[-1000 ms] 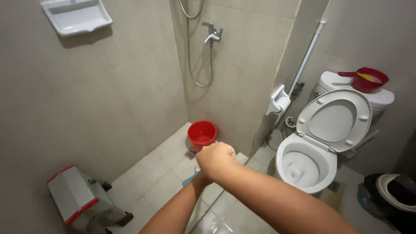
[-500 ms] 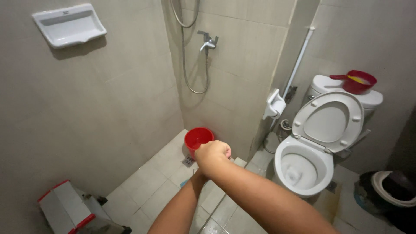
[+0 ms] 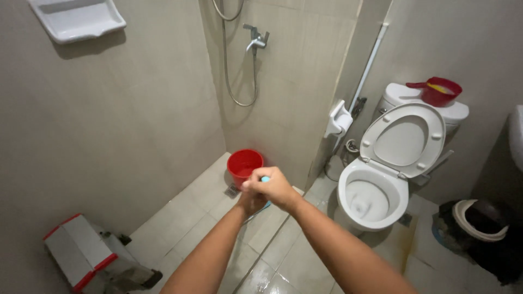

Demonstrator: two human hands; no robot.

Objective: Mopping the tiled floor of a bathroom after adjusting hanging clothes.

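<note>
**Basically: both hands on one blue handle, mid-bathroom**

Toilet (image 3: 376, 198) is right of centre, seat and lid up, bowl open. A red dipper (image 3: 438, 91) sits on its tank (image 3: 455, 111). A white spray holder (image 3: 339, 118) is on the wall just beside the tank. Shower corner is behind, with the hose (image 3: 226, 65) hanging down and a red bucket (image 3: 244, 166) on the floor near the drain. A white box with red trim (image 3: 73, 253) is at lower left and a dark bin (image 3: 479, 228) at lower right. A white soap shelf (image 3: 76, 19) is at upper left.

Right hand (image 3: 275, 188) is clenched over the top of a light blue handle (image 3: 265, 179), left hand (image 3: 251, 202) curled tight just under it, the two touching. Only a sliver of blue shows between the fingers, with a bit more below the hands; the working end is hidden, so I can't tell what the tool is.

My read: it's a two-handed hold on a long tool in front of the bucket, left of the bowl. To do it well, keep the hands stacked, wrists straight and footing steady, since the tiles near the camera look wet.
</note>
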